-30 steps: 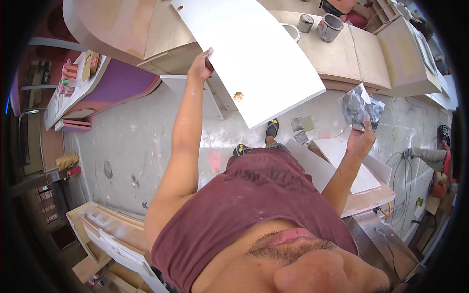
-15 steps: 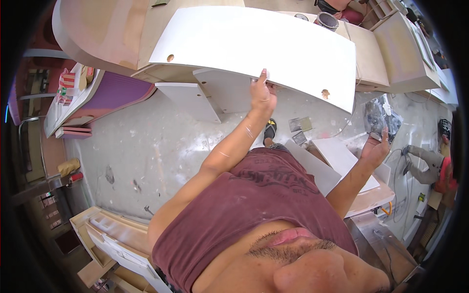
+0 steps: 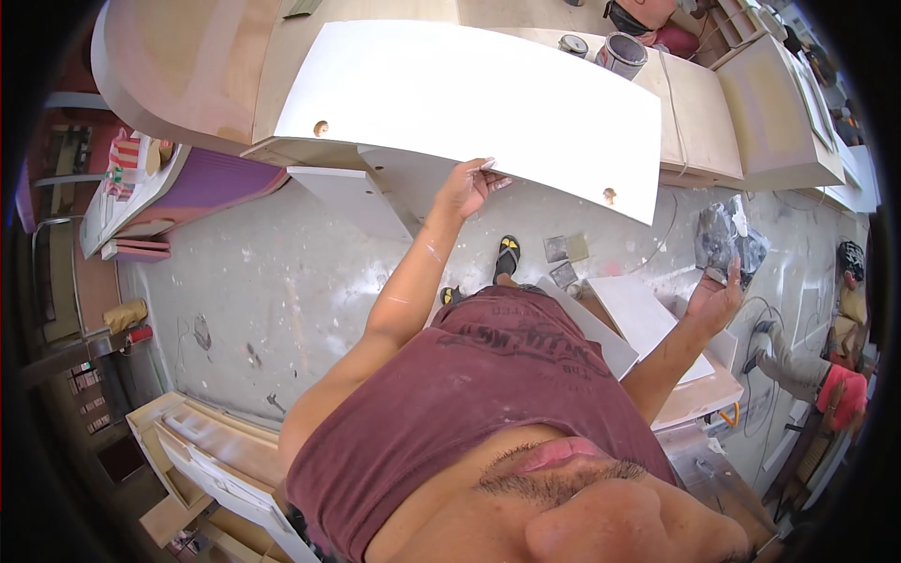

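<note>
A long white panel [image 3: 469, 103], gently curved along its edge, lies across the wooden bench in front of me. It has a rough brown hole near each front corner. My left hand [image 3: 466, 188] is at the panel's front edge, thumb tip over the top and the other fingers bent just below. Out to the right, my right hand [image 3: 716, 298] is closed on the lower part of a smeared dark putty board [image 3: 718, 236]. A streak of white paste lies on the board's upper part. The palm side of the left hand is partly hidden.
Behind the panel stand an open can [image 3: 622, 54] and a smaller tin [image 3: 572, 44]. White boards [image 3: 648, 324] lie beside me at the right. A white upright panel [image 3: 352, 197] stands under the bench. Other people [image 3: 843, 389] are at the far right and top. Cables cross the right-hand floor.
My left hand has slid left along the panel's front edge, its fingers now turned to the right. The right hand keeps the putty board, and the whole view has shifted slightly.
</note>
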Demonstrator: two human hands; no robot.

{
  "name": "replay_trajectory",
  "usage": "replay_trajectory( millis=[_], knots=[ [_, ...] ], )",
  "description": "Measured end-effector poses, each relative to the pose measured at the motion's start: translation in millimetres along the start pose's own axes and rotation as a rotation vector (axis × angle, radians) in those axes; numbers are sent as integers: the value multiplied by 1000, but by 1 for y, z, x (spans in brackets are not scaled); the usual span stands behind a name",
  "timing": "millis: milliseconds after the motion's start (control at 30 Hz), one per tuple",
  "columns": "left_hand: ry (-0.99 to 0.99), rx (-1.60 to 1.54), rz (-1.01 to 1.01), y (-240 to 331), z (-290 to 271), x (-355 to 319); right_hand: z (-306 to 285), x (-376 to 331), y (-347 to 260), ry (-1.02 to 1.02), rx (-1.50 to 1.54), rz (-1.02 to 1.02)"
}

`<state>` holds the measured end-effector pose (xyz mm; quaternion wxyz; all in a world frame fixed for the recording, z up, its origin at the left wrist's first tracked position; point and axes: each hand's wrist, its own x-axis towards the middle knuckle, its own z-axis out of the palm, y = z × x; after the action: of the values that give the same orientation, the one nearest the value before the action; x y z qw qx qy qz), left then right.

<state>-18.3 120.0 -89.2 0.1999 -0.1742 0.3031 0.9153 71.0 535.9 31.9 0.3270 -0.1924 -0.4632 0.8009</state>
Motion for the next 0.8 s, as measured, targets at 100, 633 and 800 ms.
replay_trajectory(
  millis=[100,633,800],
  knots=[
    [-35,65,50,-8,4,-3,-6,5,2,-2,-25,1],
    [68,-278,571,-24,98,66,27,29,13,-66,-47,106],
    [157,-374,674,-15,102,105,42,31,24,-108,-54,162]
  ],
)
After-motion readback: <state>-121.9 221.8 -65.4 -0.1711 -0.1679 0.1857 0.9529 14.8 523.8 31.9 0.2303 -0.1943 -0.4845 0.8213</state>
